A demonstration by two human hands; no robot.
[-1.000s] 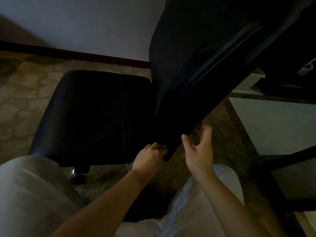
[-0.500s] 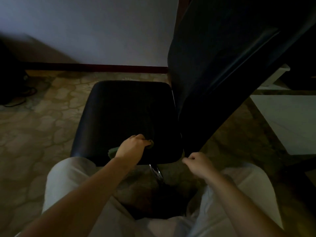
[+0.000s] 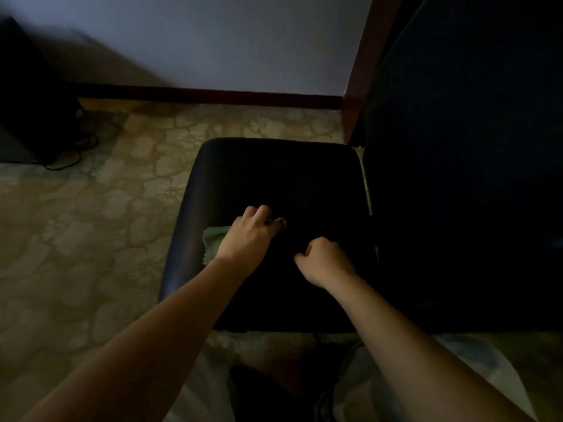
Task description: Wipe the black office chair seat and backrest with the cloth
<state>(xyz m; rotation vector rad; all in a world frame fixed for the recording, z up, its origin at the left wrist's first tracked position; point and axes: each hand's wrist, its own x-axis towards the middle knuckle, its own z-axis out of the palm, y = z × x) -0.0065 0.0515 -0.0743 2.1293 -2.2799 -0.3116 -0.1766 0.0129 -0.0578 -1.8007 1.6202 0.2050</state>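
The backrest (image 3: 457, 178) stands at the seat's right edge; the seat (image 3: 274, 178) probably wants long overlapping strokes from its left edge, cloth (image 3: 213, 236) kept flat. The left hand (image 3: 248, 236) curls its fingers on the cloth near that edge, while the right hand (image 3: 324, 258) is clenched, seemingly on nothing. 0.5 s ago both were at the near edge; now they sit farther in.

Chair seat (image 3: 274, 175) at centre, backrest (image 3: 463, 184) rising along its right, cloth (image 3: 214, 237) on the seat's left part under the left hand (image 3: 247, 237), right hand (image 3: 325, 261) just right of it, wall (image 3: 213, 41) behind.
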